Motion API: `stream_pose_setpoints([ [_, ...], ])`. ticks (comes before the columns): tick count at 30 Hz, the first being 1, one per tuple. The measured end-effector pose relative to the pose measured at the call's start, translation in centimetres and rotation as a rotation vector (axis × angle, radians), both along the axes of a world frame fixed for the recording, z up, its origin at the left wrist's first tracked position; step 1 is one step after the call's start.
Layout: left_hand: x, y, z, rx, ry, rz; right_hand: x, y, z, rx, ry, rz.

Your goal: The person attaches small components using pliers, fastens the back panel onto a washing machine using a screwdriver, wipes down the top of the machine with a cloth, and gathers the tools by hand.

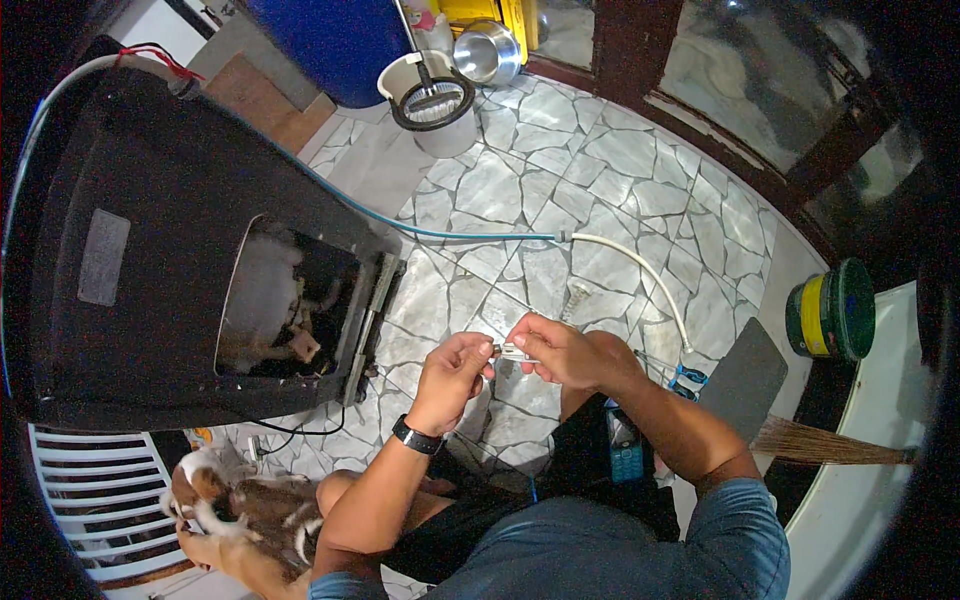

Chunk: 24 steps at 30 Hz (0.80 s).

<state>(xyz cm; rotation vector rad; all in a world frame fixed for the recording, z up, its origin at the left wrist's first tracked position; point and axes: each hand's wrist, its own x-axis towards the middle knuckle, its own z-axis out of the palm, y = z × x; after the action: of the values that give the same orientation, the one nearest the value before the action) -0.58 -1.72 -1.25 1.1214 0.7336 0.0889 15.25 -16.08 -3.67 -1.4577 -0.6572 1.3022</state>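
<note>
My left hand (446,382), with a black watch on the wrist, pinches one end of a small white and metallic fitting (512,353). My right hand (562,352) grips the fitting's other end, so both hands meet in front of my body. Its exact kind is too small to make out. Beyond my hands, a blue hose (440,235) runs across the floor and joins a white hose (645,262), which curves down towards blue-handled tools (689,380) beside my right forearm.
A large dark appliance casing (150,240) with an opening lies at left. Dogs (250,510) rest beside a white slatted rack (100,490). A mop bucket (445,130), metal pot (487,52) and blue barrel (330,45) stand behind. At right are a green bucket (852,310) and broom (820,442).
</note>
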Motion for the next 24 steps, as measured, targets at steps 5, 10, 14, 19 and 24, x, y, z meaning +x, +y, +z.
stream_pose_setpoints([
  [5, 0.3, -1.1, -0.9, 0.403, -0.044, -0.016, -0.4, 0.1, -0.3, -0.017, -0.042, 0.013],
  [10, 0.4, -0.8, -1.3, 0.450, -0.083, 0.003, 0.0, -0.4, -1.8, 0.119, -0.213, 0.074],
  [14, 0.3, -0.1, -1.4, 0.023, 0.001, 0.019, 0.5, -0.6, -2.5, 0.179, -0.200, 0.133],
  [19, 0.6, -0.3, -1.0, 0.045, -0.023, 0.016, 0.5, -0.4, -2.4, 0.139, -0.043, 0.095],
  [24, 0.6, -0.2, -1.8, -0.227, -0.044, 0.093, 0.4, -0.2, -2.2, 0.117, 0.107, 0.086],
])
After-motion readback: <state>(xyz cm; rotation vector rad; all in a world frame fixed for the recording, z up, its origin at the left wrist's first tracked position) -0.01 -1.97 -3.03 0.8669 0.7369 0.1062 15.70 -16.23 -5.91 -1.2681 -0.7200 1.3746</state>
